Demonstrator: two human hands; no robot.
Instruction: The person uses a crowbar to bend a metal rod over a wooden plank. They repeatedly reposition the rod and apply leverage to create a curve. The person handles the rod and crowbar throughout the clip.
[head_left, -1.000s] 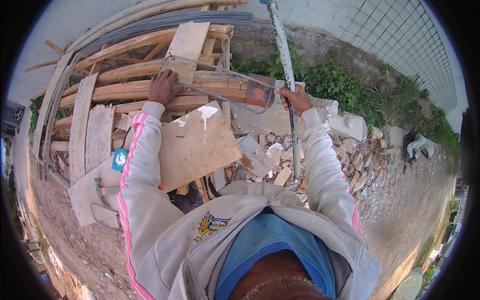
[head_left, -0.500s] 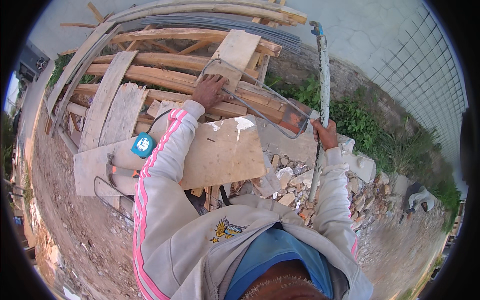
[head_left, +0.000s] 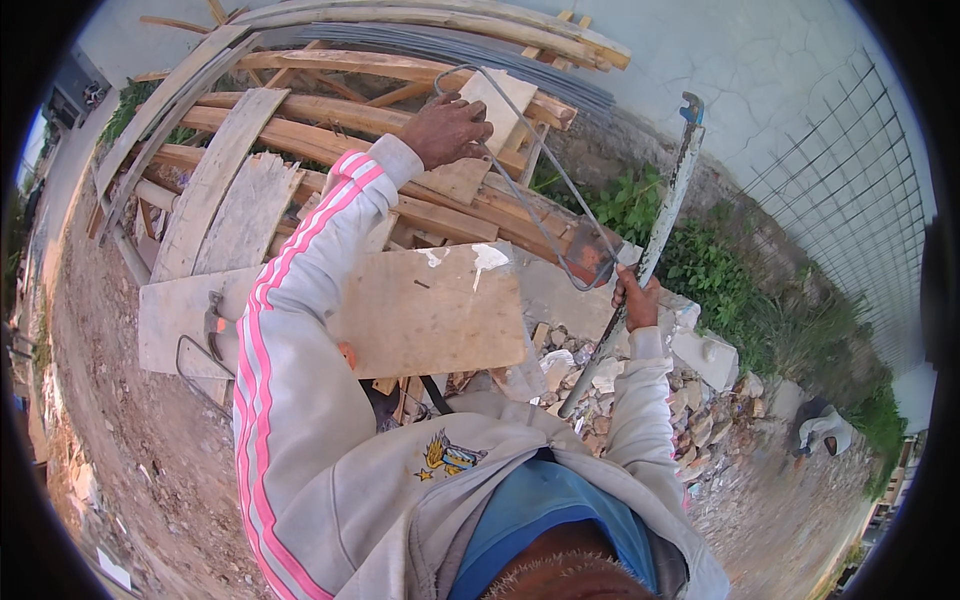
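My left hand (head_left: 447, 132) is closed around one side of a bent steel rod loop (head_left: 570, 190), above the timber stack. The loop's other end lies by a rust-red block (head_left: 592, 250), close to my right hand. My right hand (head_left: 637, 298) is wrapped around a long, worn white metal bar (head_left: 672, 205) with a blue hooked top, which leans to the right. In front of me a plywood board (head_left: 430, 310) carries white paint splashes. On the board's left part lies a hammer (head_left: 214, 326), partly hidden by my left sleeve.
Stacked timber beams and planks (head_left: 222, 185) fill the far left, with thin steel rods (head_left: 450, 48) behind them. Broken rubble (head_left: 700, 410) lies at the right. Green weeds (head_left: 715, 255) grow along the wall, where a wire mesh panel (head_left: 850, 160) leans.
My left hand has moved forward and slightly right, lifting the loop's far end. The bar's top has swung right and its lower end left. My sleeve now hides the blue tape measure.
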